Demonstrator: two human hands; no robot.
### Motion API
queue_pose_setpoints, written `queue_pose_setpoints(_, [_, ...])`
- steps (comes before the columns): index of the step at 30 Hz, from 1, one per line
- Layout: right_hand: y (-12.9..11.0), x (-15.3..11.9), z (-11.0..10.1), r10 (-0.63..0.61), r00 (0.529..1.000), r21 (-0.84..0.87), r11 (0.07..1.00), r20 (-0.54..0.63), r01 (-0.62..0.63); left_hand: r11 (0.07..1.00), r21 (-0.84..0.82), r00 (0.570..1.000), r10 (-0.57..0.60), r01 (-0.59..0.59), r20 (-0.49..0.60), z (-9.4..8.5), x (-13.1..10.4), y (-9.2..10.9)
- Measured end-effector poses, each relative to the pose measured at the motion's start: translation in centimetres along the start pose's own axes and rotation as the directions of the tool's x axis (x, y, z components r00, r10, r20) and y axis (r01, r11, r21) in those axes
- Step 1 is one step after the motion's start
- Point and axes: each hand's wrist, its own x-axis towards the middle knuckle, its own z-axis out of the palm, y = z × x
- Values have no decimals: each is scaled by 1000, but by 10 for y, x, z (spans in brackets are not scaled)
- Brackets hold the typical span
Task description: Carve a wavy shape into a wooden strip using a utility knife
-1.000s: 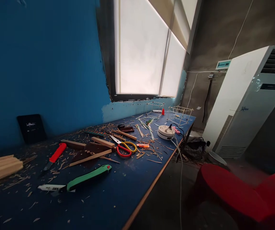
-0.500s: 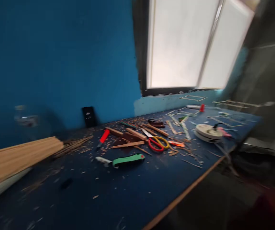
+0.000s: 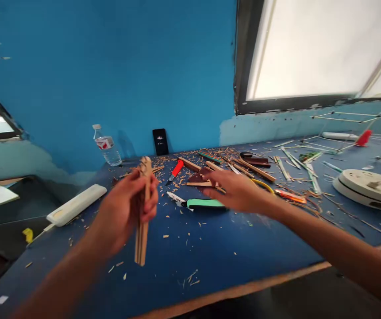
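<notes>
My left hand (image 3: 119, 210) is closed round a small bundle of wooden strips (image 3: 141, 246), held upright above the table. Over the tools to the right, my right hand (image 3: 233, 188) reaches out with its fingers stretched and apart. Just below that hand lies a green-handled knife or folding saw (image 3: 203, 203), its blade pointing left. Near the right fingertips are a wooden stick (image 3: 198, 184) and a brown sheet (image 3: 203, 173), partly covered by the hand. A red-handled cutter (image 3: 176, 170) lies left of them. The yellow scissor handle (image 3: 265, 184) shows behind my right hand.
Wood shavings cover the blue table (image 3: 177, 274). A white power strip (image 3: 77, 204) and a water bottle (image 3: 107, 148) are on the left. A phone (image 3: 160, 141) leans on the wall. At the right are an orange cutter (image 3: 291, 196), a round white device (image 3: 369, 188) and a stick frame (image 3: 348, 117).
My view has swung left. The wooden strips, lying toward the left before, are now upright in my left hand. My right hand has come in over the tools.
</notes>
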Motion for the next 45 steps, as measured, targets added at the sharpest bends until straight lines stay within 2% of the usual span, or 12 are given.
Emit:
queue_pose_setpoints(4, [-4,5,34,-91,993,54,995,77,87,984,25,983,-176,174,57,-4,-4,-33])
queue_pose_setpoints(8, [1,-2,46,-116,984,138,986,136,97,955,7,944,-293,295,150,-8,-14,-52])
queue_pose_setpoints(12, [-13,-6,37,33,991,255,965,132,-67,946,-62,940,-305,317,149,-9,-20,-63])
queue_pose_setpoints(15, [-34,-4,25,186,969,546,801,162,-244,942,-107,939,-298,319,172,-9,-21,-71])
queue_pose_setpoints(16, [-40,-3,23,210,965,607,751,155,-261,937,-117,935,-307,329,176,-10,-21,-74])
queue_pose_setpoints(18, [-50,-4,20,242,967,642,729,80,-236,929,-128,929,-323,348,178,-10,-21,-82])
queue_pose_setpoints(20, [-55,-7,22,211,977,591,790,-12,-164,924,-142,926,-327,355,188,-10,-22,-90])
queue_pose_setpoints(23, [-54,-16,29,66,989,405,914,-129,-9,910,-199,927,-334,364,170,-10,-23,-98])
queue_pose_setpoints(26, [-52,-23,35,-47,983,228,970,-175,87,888,-230,917,-378,398,126,-11,-25,-100])
queue_pose_setpoints(31, [-56,-25,36,-97,988,191,974,-122,119,926,-2,917,-372,376,144,-10,-30,-95])
queue_pose_setpoints(36, [-62,-27,35,-129,984,180,972,-124,150,956,16,951,-294,294,98,-5,-31,-99])
queue_pose_setpoints(45, [-68,-28,38,-96,983,201,971,-158,127,952,197,969,-247,236,34,-4,-35,-99])
